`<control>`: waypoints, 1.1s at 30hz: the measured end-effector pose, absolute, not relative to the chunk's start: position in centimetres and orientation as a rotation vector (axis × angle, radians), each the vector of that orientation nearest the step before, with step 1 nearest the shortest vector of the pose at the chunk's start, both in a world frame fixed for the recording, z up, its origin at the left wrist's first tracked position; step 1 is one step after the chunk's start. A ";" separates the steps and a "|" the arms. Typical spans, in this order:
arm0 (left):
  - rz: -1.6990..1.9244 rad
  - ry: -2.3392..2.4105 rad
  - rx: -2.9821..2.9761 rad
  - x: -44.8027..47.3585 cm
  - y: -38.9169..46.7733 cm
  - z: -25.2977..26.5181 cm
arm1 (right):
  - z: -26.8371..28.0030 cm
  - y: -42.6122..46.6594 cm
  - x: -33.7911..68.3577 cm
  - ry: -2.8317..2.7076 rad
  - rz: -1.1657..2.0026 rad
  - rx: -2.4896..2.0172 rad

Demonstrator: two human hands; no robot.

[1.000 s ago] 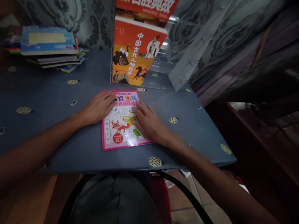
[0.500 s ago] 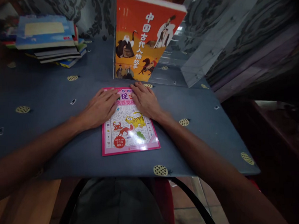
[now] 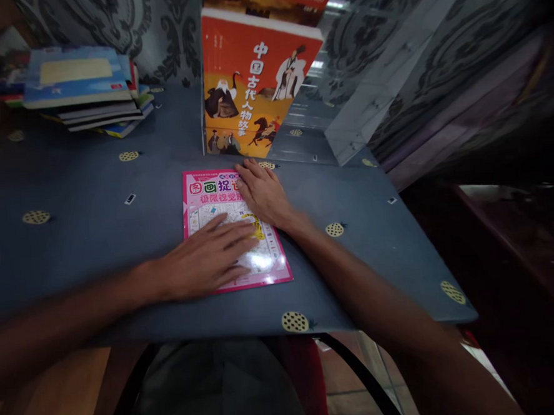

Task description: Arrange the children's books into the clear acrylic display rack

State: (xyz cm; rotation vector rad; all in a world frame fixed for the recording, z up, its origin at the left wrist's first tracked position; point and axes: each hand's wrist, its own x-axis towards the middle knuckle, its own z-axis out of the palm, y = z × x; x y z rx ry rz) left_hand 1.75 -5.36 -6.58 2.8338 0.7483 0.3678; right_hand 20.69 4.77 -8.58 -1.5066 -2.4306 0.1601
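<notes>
A pink-bordered children's book (image 3: 205,182) lies shut on the table in front of me, its cover printed with Chinese title characters and a yellow tiger. My left hand (image 3: 209,255) is over the lower half of the cover, fingers stretched out and a little apart, slightly blurred; it hides most of the cover picture. Along the upper right part of the cover lies my right hand (image 3: 264,192), flat with its fingers extended. It hides the end of the title. Neither hand grips anything.
Behind the book, an orange-red book (image 3: 237,103) stands upright in a clear plastic stand (image 3: 359,96). A stack of books (image 3: 76,79) sits at the back left. A blue cloth (image 3: 89,200) with pineapple prints covers the table. Patterned curtains hang behind.
My left hand has moved from the upper left of the cover down and right onto its lower half, uncovering the title's left part. My right hand stays at the upper right. The view has shifted slightly.
</notes>
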 end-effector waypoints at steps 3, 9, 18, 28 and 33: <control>0.472 0.950 2.784 0.1 -2.7 -7.1 | -8.5 4.5 20.9 -2.411 0.151 -1.484; 0.565 1.359 2.645 -2.6 0.9 -7.6 | -6.7 2.1 20.4 -2.452 0.088 -1.453; 0.563 1.617 2.594 -3.1 1.0 -8.3 | -6.4 -1.9 17.7 -2.725 0.230 -0.874; 0.433 1.762 2.564 -2.6 0.6 -7.1 | -7.2 1.7 21.0 -2.485 0.148 -1.476; 0.556 1.606 2.403 -2.7 0.6 -5.9 | -7.8 1.9 20.7 -2.442 0.201 -1.464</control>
